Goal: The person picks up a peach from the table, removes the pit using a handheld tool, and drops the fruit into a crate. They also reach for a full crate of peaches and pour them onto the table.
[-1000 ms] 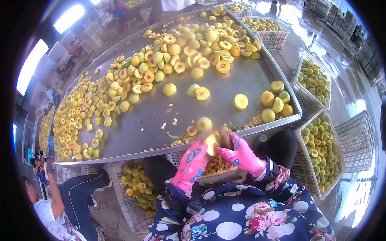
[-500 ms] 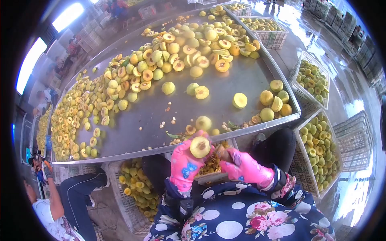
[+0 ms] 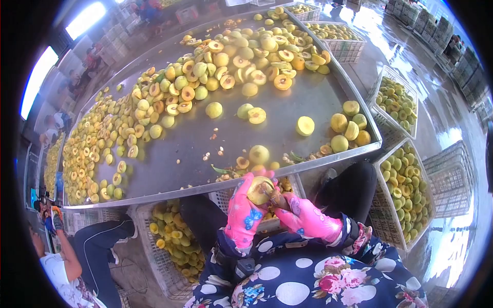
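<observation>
My left hand, in a pink glove with a blue butterfly print, is closed around a yellow-green peach half. The fruit's cut face is turned up and to the right. My right hand, also in a pink glove, grips a small pitting tool with a brownish handle. Its tip meets the cut face of the half; the exact shape of the tip is hidden. Just beyond my hands, on the metal table, lies a whole-looking peach beside small scraps.
Many peach halves are heaped across the table. A raised metal rim runs along its near side. Fruit-filled crates stand at right, another crate at lower left. A co-worker sits at left.
My right hand has moved left, bringing the pitting tool from beside the peach half onto its cut face. My left hand has tilted the half toward the right.
</observation>
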`<move>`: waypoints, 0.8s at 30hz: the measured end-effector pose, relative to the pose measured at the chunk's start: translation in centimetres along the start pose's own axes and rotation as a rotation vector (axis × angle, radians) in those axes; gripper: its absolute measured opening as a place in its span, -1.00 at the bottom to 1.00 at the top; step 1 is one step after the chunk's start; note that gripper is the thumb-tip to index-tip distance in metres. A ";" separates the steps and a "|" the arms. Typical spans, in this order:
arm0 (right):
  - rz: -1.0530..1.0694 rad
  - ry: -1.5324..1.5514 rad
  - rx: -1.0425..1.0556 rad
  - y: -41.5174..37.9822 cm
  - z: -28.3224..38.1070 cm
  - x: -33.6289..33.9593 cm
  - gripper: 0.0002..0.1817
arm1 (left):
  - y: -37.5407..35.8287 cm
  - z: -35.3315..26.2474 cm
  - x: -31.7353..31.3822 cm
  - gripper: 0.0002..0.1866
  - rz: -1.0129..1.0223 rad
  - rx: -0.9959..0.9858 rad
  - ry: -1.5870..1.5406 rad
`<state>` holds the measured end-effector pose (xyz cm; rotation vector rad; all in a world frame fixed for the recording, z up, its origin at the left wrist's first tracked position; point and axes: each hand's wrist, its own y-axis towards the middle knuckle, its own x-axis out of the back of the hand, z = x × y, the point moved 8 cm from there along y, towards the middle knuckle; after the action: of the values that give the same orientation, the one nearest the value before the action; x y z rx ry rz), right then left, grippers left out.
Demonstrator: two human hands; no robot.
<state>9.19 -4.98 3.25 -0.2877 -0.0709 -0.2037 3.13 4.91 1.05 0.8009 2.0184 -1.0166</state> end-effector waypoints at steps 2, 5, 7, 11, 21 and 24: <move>-0.005 0.007 -0.015 0.0 -0.2 -0.1 -0.74 | -0.1 0.0 -0.1 -0.61 -0.019 -0.021 0.019; -0.022 -0.013 0.074 0.1 -0.2 -0.3 -0.75 | -0.1 0.1 -0.1 -0.58 -0.034 -0.055 0.034; -0.046 -0.074 0.086 0.0 0.2 -0.3 -0.75 | 0.0 0.3 0.1 -0.57 -0.012 -0.065 0.022; -0.052 -0.106 0.123 0.1 0.0 -0.3 -0.77 | -0.1 0.5 0.1 -0.58 -0.010 -0.054 -0.015; -0.116 -0.292 0.281 -0.1 0.6 -0.2 -0.76 | -0.2 1.0 0.5 -0.62 -0.029 -0.040 -0.033; -0.119 -0.320 0.262 -0.1 0.4 -0.3 -0.77 | -0.3 1.0 0.5 -0.63 -0.041 -0.051 -0.011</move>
<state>8.84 -4.89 3.66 -0.0521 -0.4293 -0.2626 3.00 4.02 0.31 0.7282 2.0506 -0.9865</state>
